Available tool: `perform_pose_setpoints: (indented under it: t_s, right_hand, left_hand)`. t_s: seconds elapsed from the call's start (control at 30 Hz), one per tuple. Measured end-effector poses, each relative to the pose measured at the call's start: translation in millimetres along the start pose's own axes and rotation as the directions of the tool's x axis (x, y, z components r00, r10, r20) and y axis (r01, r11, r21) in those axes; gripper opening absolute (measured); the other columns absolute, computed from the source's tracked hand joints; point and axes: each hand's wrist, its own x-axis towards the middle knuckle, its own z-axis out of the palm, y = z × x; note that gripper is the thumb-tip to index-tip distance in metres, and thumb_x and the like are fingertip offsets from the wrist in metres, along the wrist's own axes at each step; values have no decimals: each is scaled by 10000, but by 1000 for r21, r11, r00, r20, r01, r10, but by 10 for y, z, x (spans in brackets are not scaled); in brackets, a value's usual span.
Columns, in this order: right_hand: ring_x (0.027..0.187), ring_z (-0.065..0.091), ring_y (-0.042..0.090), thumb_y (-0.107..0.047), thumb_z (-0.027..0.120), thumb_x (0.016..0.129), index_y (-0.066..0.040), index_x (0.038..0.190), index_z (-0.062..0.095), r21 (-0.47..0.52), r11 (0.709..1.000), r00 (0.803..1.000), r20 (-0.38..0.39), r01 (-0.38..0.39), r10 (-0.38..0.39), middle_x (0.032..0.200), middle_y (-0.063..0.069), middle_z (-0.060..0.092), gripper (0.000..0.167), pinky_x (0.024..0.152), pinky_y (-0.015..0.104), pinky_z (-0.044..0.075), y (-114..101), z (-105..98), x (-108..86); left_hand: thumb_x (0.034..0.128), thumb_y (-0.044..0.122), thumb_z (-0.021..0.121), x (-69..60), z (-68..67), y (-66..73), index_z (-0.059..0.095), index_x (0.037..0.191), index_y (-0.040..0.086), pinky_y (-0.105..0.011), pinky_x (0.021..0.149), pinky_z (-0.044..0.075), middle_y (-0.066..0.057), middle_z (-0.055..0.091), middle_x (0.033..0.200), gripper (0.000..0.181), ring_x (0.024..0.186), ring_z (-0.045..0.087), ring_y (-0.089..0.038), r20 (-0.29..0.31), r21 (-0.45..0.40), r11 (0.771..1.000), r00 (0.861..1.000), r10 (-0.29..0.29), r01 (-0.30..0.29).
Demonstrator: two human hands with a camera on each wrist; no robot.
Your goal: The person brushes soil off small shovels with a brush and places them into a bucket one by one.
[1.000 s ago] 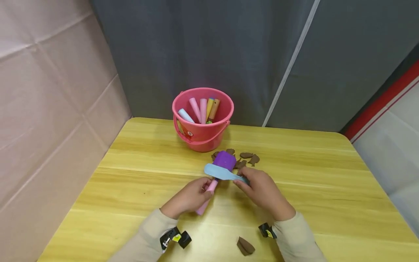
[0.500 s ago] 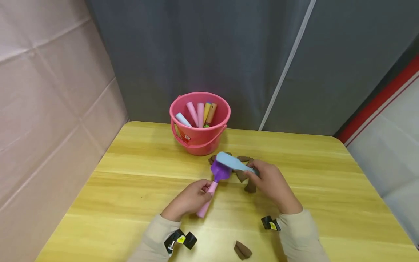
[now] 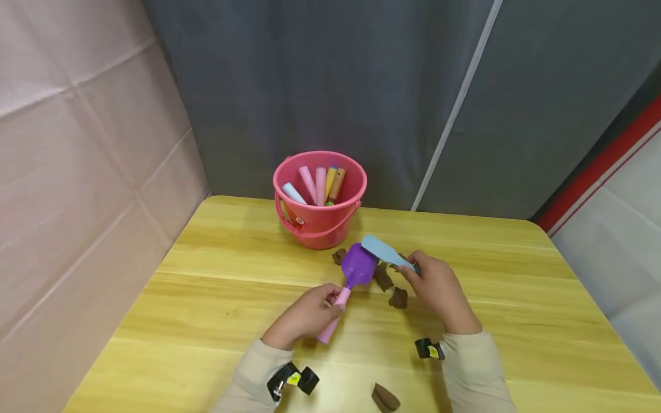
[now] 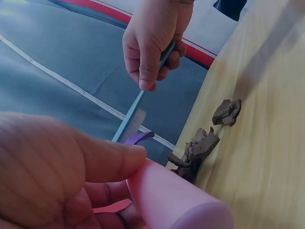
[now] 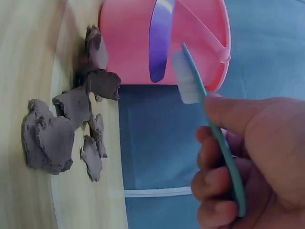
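My left hand [image 3: 308,312] grips the pink handle of a toy shovel [image 3: 358,267], whose purple scoop points away from me. In my right hand [image 3: 438,289] is a light-blue brush [image 3: 384,250], held by its handle. White bristles [image 5: 186,78] show under the brush head in the right wrist view. In the head view the brush head overlaps the scoop's far right edge; the right wrist view shows a gap between them. Flat, crumbly brown pieces that look like clay [image 3: 383,277] lie on the table around the scoop, some behind the brush. The scoop's visible face bears no pieces.
A pink bucket [image 3: 317,228] stands behind the shovel, with several pink, white, yellow and brown handles sticking up inside. One separate brown piece [image 3: 385,397] lies near the front of the wooden table [image 3: 181,321]. A grey curtain [image 3: 330,74] hangs behind the table.
The brush has moved from across the scoop to its far right edge. Some brown pieces right of the scoop have shifted nearer to me. The left hand keeps its grip.
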Motion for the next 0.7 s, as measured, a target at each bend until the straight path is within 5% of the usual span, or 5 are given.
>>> perform_pose_setpoints:
  t_s: [0.1,0.23,0.37,0.57,0.7]
  right_hand:
    - [555,407,131,-186,685,951,-77,985,638,32,998,999,-2,47,-47,672,-24,520,125,510,293,355,-36,26,1]
    - [609,483,120,-181,696,943,-114,937,633,147,979,980,121,139,-157,710,-52,554,92,543,288,423,-135,85,6]
    - [604,482,123,-183,691,946,-124,917,618,170,981,974,187,95,-127,682,-53,528,98,552,292,423,-117,132,23]
    - [548,416,134,-194,638,982,-94,991,628,93,995,997,74,-22,15,645,-14,477,101,508,285,357,62,166,69]
    - [548,421,128,-182,660,967,-70,1023,635,101,995,1000,4,19,-20,644,-18,484,128,504,280,360,62,187,59]
  left_hand:
    - [945,71,623,3,-12,-18,615,1148,-12,-322,591,524,-68,565,887,219,712,568,-182,4,-4,1000,1000,-6,6]
    - [943,68,617,13,-35,-24,612,1150,-11,-325,571,524,-71,564,886,222,700,567,-181,6,4,1000,1000,7,-7]
    - [948,82,614,24,-44,-23,603,1200,-23,-329,574,523,-71,566,903,273,709,569,-184,11,10,1000,1000,-3,3]
    - [963,92,601,23,-40,-58,587,1253,-30,-333,589,524,-73,565,918,315,724,575,-192,14,22,999,999,-32,32]
    - [966,92,595,22,-38,-78,576,1282,-27,-336,591,527,-71,567,927,338,727,579,-193,16,20,999,999,-29,29]
